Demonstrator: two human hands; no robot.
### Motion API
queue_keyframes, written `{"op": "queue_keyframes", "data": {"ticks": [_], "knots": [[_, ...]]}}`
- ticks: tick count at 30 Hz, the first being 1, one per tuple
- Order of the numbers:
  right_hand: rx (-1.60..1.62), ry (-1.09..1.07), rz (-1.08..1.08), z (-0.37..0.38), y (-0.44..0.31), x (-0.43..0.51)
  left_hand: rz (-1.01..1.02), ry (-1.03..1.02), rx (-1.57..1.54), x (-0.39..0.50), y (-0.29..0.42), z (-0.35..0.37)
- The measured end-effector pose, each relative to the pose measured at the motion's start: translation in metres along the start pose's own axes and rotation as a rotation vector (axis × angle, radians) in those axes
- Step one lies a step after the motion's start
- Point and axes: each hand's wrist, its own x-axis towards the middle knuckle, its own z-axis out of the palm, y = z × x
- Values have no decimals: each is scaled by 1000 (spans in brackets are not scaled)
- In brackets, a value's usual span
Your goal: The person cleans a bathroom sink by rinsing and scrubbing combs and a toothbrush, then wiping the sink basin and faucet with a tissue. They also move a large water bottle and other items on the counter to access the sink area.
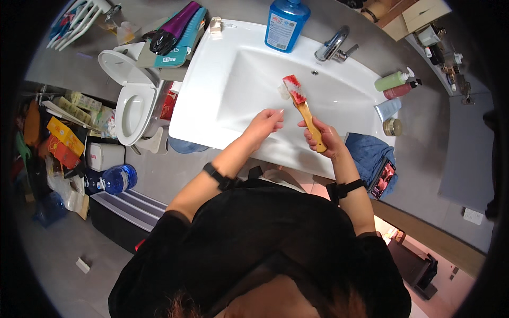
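Note:
My right hand point(324, 137) is closed around the wooden handle of a scrubbing brush point(308, 117). The brush's red bristles carry white foam and point up over the white washbasin point(238, 91). To the left of the handle, my left hand point(266, 125) hovers over the basin's front part, fingers curled and apart from the brush; whether anything small is in them cannot be seen. A chrome faucet point(333, 44) stands at the basin's back edge, and a large blue bottle point(286, 28) of liquid is on the rim left of it.
Pump bottles point(389, 81), a tube point(388, 109) and a jar point(392, 127) line the basin's right side. Nearer me lie a blue towel point(368, 153) and a phone point(382, 179). At left are a purple hair dryer point(175, 28), a toilet point(135, 111) and a water jug point(119, 179).

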Motion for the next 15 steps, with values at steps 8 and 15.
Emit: {"op": "queue_keyframes", "data": {"ticks": [8, 15], "knots": [[-1190, 367, -293, -19, -37, 43, 62, -99, -310, 58, 38, 54], [-2182, 1012, -649, -89, -189, 79, 61, -78, -88, 73, 55, 70]]}}
